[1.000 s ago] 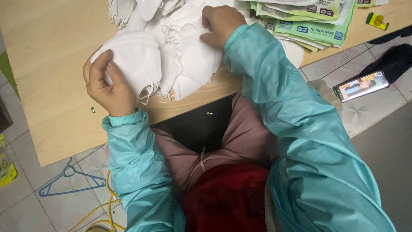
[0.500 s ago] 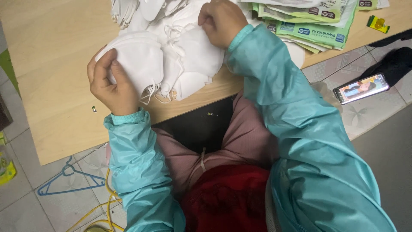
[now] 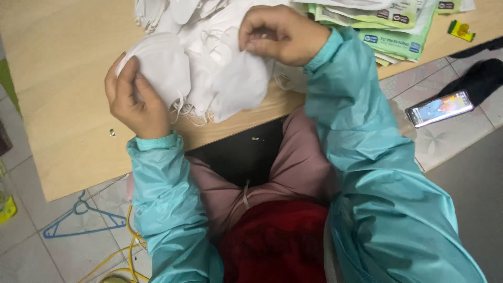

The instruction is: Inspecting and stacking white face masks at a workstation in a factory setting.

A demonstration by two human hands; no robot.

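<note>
Your left hand (image 3: 133, 99) was closed around a white, cup-shaped fabric face mask (image 3: 157, 65), thumb pressed on its near face and fingers wrapped behind its left edge, so the mask stood tilted above the pale wooden tabletop (image 3: 63, 105). Your right hand (image 3: 283, 34) was pinched shut on the upper edge of a second white folded fabric mask (image 3: 238, 84), which hung down from your fingertips with its long axis running from the grip toward the table's near edge. That second mask lay just beside the first, to its right, and both touched the loose heap of white masks (image 3: 194, 21) behind them, thin ear loops trailing out underneath.

The right hand was the nearer one to the heap and to the stack of green-and-white flat paper packets (image 3: 398, 31) at the far right of the table. Well apart, on the tiled floor (image 3: 31, 246), lay a smartphone with a lit screen (image 3: 439, 108) on your right and a blue wire clothes hanger (image 3: 78, 220) on your left.
</note>
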